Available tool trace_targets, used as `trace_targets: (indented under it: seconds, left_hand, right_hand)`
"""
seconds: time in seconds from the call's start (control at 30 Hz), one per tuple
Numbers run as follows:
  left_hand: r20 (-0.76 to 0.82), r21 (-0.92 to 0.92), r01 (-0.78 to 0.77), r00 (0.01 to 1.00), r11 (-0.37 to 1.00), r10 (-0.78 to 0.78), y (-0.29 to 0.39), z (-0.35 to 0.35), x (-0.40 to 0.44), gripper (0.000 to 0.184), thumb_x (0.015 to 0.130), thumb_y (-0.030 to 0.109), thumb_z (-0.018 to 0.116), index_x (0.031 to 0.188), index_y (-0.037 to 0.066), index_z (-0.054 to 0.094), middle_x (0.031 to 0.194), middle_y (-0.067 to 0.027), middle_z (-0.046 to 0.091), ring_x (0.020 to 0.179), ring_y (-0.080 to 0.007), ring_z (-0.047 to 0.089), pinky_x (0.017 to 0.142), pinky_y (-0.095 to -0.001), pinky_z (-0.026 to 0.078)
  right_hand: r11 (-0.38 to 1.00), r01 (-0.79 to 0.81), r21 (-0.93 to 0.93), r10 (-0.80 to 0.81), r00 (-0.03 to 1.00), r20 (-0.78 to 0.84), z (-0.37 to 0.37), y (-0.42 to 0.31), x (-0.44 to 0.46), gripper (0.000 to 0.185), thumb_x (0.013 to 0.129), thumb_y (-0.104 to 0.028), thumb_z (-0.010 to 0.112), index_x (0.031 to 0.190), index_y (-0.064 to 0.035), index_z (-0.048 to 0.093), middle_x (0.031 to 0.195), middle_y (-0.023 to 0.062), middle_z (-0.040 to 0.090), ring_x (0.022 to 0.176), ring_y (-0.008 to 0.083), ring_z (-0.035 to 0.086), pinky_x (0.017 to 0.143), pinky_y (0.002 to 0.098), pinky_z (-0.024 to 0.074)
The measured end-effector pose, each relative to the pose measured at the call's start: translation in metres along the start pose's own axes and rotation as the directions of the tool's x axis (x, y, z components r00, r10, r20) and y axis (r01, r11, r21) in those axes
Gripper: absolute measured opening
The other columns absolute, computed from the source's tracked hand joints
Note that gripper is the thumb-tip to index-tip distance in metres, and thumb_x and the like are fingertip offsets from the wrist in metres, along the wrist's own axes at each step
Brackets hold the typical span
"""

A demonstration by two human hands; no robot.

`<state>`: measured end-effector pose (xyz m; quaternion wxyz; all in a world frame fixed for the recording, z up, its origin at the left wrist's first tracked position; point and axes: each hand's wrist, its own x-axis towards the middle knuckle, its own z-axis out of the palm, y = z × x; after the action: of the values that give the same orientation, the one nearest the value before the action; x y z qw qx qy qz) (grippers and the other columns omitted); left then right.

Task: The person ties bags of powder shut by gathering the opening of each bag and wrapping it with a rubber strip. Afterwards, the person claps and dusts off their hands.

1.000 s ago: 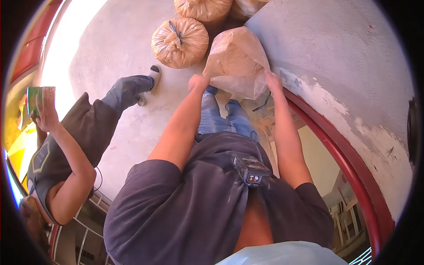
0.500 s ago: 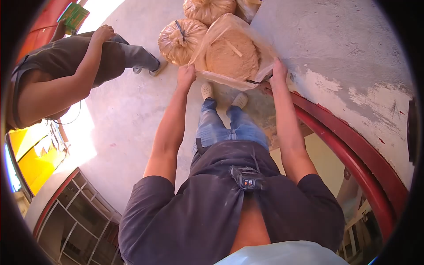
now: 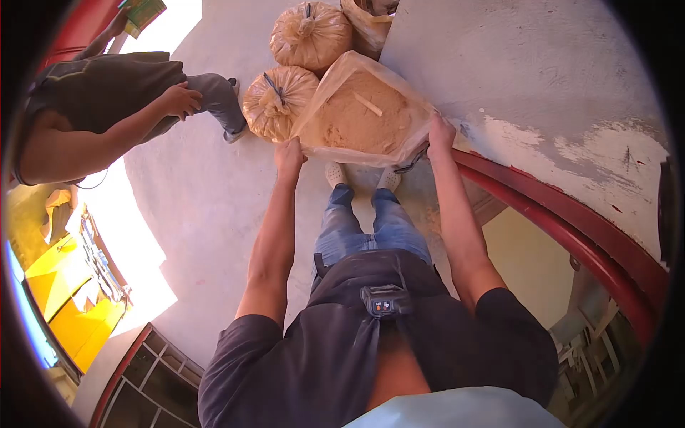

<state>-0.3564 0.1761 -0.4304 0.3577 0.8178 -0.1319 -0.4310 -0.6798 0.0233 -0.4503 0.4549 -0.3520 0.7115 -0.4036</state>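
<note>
A clear plastic bag (image 3: 334,80) stands open in front of my feet, filled with light brown powder (image 3: 367,125). On the powder lies a pale flat strip (image 3: 369,105). My left hand (image 3: 290,154) is closed on the bag's near left rim. The near right rim is gripped by my right hand (image 3: 442,133), with the mouth stretched wide between both hands. A dark tie (image 3: 410,162) dangles at the rim beside my right hand. Touching the bag's left side is a tied bag (image 3: 280,104) of similar brown contents.
Another tied bag (image 3: 311,36) and a partly visible bag (image 3: 372,27) stand behind. A co-worker (image 3: 107,93) at the left holds a green box (image 3: 143,16). A red rail (image 3: 556,221) curves along the right, beside the peeling wall (image 3: 549,150).
The open bag and both my hands sit lower in view, and more of the rear bags shows. The co-worker's near arm has lowered, its hand moving down and right.
</note>
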Motion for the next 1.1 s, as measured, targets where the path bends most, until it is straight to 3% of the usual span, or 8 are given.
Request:
trace_targets:
  seconds: [0.1, 0.2, 0.73, 0.77, 0.83, 0.9, 1.03, 1.1]
  left_hand:
    - [0.065, 0.129, -0.069, 0.996, 0.989, 0.061, 0.004, -0.006, 0.01, 0.04, 0.089, 0.031, 0.053, 0.066, -0.001, 0.059, 0.054, -0.0075, 0.055, 0.05, -0.0184, 0.057, 0.054, -0.0349, 0.047]
    - [0.044, 0.049, -0.038, 0.998, 0.998, 0.036, -0.006, -0.005, 0.019, 0.04, 0.089, 0.033, 0.054, 0.068, -0.001, 0.06, 0.057, -0.0077, 0.056, 0.051, -0.0182, 0.057, 0.054, -0.0343, 0.048]
    - [-0.055, -0.185, 0.045, 0.997, 0.982, -0.056, -0.009, -0.002, 0.015, 0.036, 0.088, 0.029, 0.056, 0.074, -0.004, 0.063, 0.062, -0.0091, 0.061, 0.056, -0.0189, 0.061, 0.056, -0.0347, 0.051]
    - [-0.061, -0.187, 0.048, 0.996, 0.981, -0.061, -0.009, -0.005, 0.013, 0.036, 0.088, 0.029, 0.056, 0.074, -0.004, 0.063, 0.062, -0.0091, 0.061, 0.056, -0.0189, 0.061, 0.056, -0.0347, 0.051]
    - [0.031, 0.195, 0.016, 0.999, 0.981, -0.023, 0.011, -0.011, 0.012, 0.04, 0.088, 0.033, 0.056, 0.073, -0.002, 0.064, 0.06, -0.0096, 0.061, 0.057, -0.0194, 0.062, 0.059, -0.0346, 0.05]
    - [0.069, 0.215, 0.014, 0.997, 0.977, -0.029, 0.022, -0.007, 0.004, 0.041, 0.088, 0.035, 0.055, 0.072, -0.002, 0.065, 0.06, -0.0101, 0.061, 0.059, -0.0201, 0.062, 0.06, -0.0351, 0.049]
    - [0.14, 0.246, -0.074, 0.989, 0.966, 0.041, 0.006, 0.006, 0.012, 0.042, 0.088, 0.037, 0.055, 0.073, 0.0, 0.066, 0.059, -0.0107, 0.062, 0.062, -0.022, 0.064, 0.064, -0.0371, 0.048]
    - [0.122, 0.241, -0.068, 0.992, 0.968, 0.04, 0.005, 0.011, 0.01, 0.042, 0.088, 0.038, 0.055, 0.074, -0.001, 0.066, 0.061, -0.0116, 0.063, 0.062, -0.0231, 0.064, 0.064, -0.0382, 0.049]
  right_hand:
    - [0.983, -0.181, 0.034, 0.179, 0.982, 0.068, 0.001, -0.015, 0.012, 0.042, 0.089, -0.024, 0.063, 0.114, 0.0106, 0.065, 0.113, 0.015, 0.067, 0.102, 0.0214, 0.06, 0.093, 0.0341, 0.0443]
    - [0.991, -0.086, -0.102, 0.087, 0.996, 0.0, 0.004, -0.007, 0.008, 0.041, 0.089, -0.024, 0.064, 0.109, 0.0111, 0.066, 0.111, 0.0143, 0.068, 0.101, 0.0209, 0.06, 0.091, 0.0331, 0.045]
    - [1.0, 0.005, -0.024, -0.007, 0.996, -0.091, -0.006, 0.011, 0.01, 0.037, 0.091, -0.022, 0.059, 0.11, 0.0091, 0.067, 0.103, 0.0212, 0.07, 0.097, 0.0292, 0.065, 0.088, 0.0353, 0.0471]
    - [0.976, 0.087, -0.198, -0.095, 0.995, -0.029, -0.009, 0.023, 0.02, 0.036, 0.091, -0.024, 0.06, 0.107, 0.0069, 0.068, 0.099, 0.0233, 0.07, 0.094, 0.0338, 0.066, 0.085, 0.0374, 0.0482]
    - [0.916, 0.183, -0.357, -0.18, 0.983, 0.041, -0.009, 0.013, 0.026, 0.035, 0.09, -0.026, 0.061, 0.104, 0.0046, 0.069, 0.094, 0.0255, 0.07, 0.092, 0.0385, 0.066, 0.082, 0.0396, 0.0494]
    - [0.504, 0.29, -0.814, -0.185, 0.956, 0.227, -0.012, -0.03, 0.016, 0.034, 0.09, -0.033, 0.06, 0.088, 0.0001, 0.07, 0.086, 0.0252, 0.067, 0.085, 0.0428, 0.065, 0.075, 0.0455, 0.0504]
    - [0.552, 0.454, -0.699, -0.327, 0.89, 0.319, 0.027, -0.1, -0.044, 0.037, 0.09, -0.037, 0.061, 0.077, -0.0022, 0.067, 0.08, 0.0212, 0.068, 0.079, 0.0408, 0.066, 0.071, 0.049, 0.0503]
    - [0.371, 0.645, -0.668, -0.246, 0.762, 0.599, 0.059, -0.096, -0.06, 0.029, 0.088, -0.031, 0.062, 0.084, -0.004, 0.07, 0.083, 0.0199, 0.07, 0.082, 0.0383, 0.068, 0.073, 0.0476, 0.0525]
